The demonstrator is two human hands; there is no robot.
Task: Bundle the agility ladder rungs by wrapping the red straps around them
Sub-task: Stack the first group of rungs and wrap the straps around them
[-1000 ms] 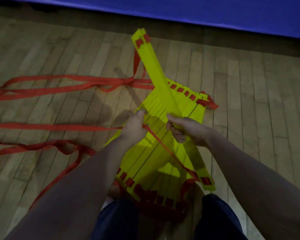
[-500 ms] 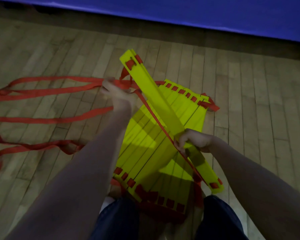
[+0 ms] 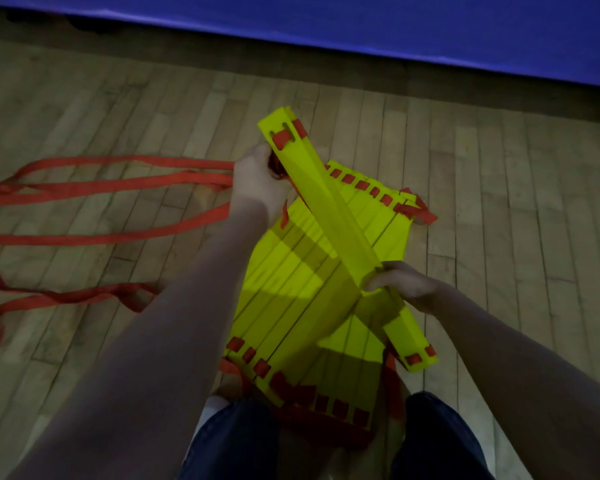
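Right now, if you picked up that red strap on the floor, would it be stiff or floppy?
Probably floppy: the red strap lies in twisted loops on the floor. Likely light and unlikely to roll, since it looks flat.

Dim, underexposed overall. Only bright yellow plastic ladder rungs (image 3: 291,306) read saturated. Hard-edged arm shadows band across them, so light likely from above and behind. Pale wooden plank floor (image 3: 499,202) muted, darkening toward blue padded mat (image 3: 361,29) at top. Bare forearms (image 3: 153,341) at bottom soft, smeary. Mild wide-angle bend at edges.
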